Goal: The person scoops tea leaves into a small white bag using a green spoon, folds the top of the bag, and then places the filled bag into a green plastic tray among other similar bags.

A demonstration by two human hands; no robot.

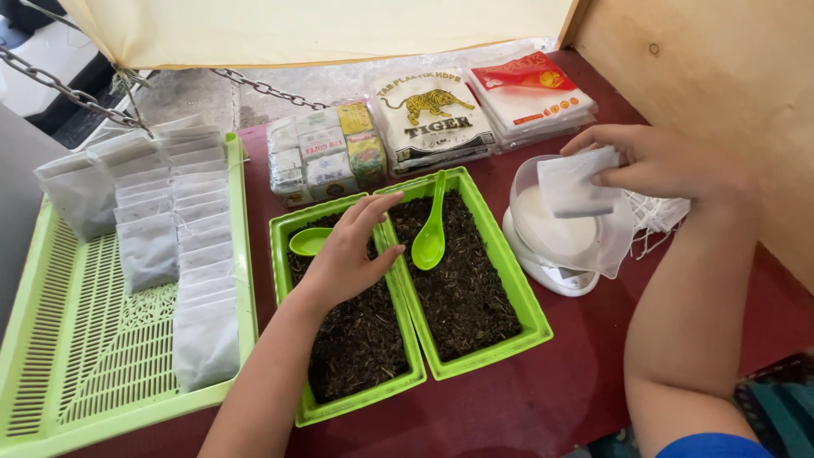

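Two green tubs of dark loose tea stand side by side, the left tub [298,405] and the right tub [517,288]. A green spoon [431,239] rests in the right tub, and another green spoon [309,241] lies in the left one. My left hand [349,254] hovers over the left tub with fingers apart, its fingertips near that spoon. My right hand [661,161] holds a small white filter bag [575,183] over a clear plastic bowl [612,246] that sits on a white kitchen scale [543,273].
A large green slotted tray [59,356] at the left carries several filled white bags [182,246]. Behind the tubs lie stacked small packets [326,153], a white plastic pack [434,119] and a red-and-white pack [532,92]. A wooden panel [721,93] rises at the right.
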